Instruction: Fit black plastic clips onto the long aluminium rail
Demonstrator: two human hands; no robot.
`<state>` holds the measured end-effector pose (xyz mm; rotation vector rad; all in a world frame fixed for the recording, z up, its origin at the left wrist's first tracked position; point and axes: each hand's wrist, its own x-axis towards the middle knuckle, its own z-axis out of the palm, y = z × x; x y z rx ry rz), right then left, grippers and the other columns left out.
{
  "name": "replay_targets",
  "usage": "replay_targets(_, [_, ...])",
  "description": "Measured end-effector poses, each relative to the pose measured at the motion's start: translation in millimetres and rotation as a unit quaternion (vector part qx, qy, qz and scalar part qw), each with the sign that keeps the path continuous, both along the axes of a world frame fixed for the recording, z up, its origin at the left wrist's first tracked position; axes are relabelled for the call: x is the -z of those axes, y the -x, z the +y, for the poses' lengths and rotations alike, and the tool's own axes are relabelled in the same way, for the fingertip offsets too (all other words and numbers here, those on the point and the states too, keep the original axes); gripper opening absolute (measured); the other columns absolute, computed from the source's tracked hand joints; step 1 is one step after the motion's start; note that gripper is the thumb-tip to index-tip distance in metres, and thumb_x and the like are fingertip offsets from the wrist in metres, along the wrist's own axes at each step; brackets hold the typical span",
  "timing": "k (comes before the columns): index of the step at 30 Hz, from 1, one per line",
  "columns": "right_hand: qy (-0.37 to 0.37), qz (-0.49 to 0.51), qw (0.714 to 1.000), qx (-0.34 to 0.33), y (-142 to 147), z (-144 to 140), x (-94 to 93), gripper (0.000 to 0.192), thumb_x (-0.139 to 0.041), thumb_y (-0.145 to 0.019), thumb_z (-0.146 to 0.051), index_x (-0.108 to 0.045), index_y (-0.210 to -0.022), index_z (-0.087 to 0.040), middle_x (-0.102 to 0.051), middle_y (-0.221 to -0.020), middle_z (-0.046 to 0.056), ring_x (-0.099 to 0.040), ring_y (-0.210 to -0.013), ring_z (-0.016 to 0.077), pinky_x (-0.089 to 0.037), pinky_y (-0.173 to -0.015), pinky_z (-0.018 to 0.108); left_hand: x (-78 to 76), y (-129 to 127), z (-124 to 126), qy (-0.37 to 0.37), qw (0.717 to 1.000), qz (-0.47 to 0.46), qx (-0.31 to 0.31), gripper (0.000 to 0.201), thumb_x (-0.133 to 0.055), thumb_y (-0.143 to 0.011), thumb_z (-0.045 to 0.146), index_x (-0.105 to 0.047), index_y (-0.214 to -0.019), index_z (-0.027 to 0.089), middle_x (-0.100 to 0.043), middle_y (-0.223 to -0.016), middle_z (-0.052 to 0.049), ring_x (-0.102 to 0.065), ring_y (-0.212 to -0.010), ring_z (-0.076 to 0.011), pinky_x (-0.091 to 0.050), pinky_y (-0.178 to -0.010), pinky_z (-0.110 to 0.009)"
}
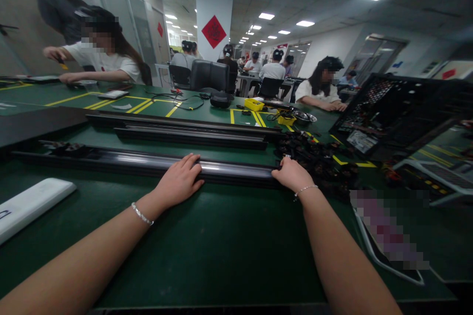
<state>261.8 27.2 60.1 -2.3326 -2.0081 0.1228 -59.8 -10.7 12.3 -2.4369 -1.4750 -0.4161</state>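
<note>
Hands rest on a long black rail (pixel 148 163) that lies across the green counter (pixel 221 241), close to the person. The left hand (pixel 180 182) lies flat on top of the rail near its middle, with the fingers (pixel 192 161) stretched out and spread over the shiny upper face; it presses down and does not close around anything. The right hand (pixel 291 173) is at the right end of the same rail, with the fingers curled over the end, but how firmly it grips I cannot tell. Each wrist carries a thin bracelet.

Behind this rail, 2 more black rails (pixel 185 130) lie parallel to it, a little apart. Just to the right of the right hand there is a pile of small black parts (pixel 314 155). A white flat object (pixel 29 204) lies at the left edge of the counter, well apart from the left hand. A black open frame (pixel 399 108) stands tilted at the far right. A yellow small box (pixel 254 104) sits farther back on the counter. Other people sit at the counter behind, and a person in a white shirt (pixel 103 61) works at the far left.
</note>
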Motion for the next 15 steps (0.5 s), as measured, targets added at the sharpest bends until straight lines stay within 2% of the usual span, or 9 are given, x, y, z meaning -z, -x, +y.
replay_targets(15, [0.005, -0.007, 1.000, 0.005, -17.3, 2.9, 0.2, 0.044, -0.052, -0.072, -0.035, -0.053, -0.107, -0.010, -0.060, -0.106, 0.018, -0.058, -0.098, 0.0273, -0.043, -0.079, 0.033, -0.7, -0.5, -0.2, -0.007, 1.000, 0.016, -0.004, 0.026, -0.048, -0.081, 0.041, -0.052, -0.095, 0.019, -0.044, -0.134, -0.013, -0.038, -0.126, -0.0285, -0.038, -0.098, -0.045])
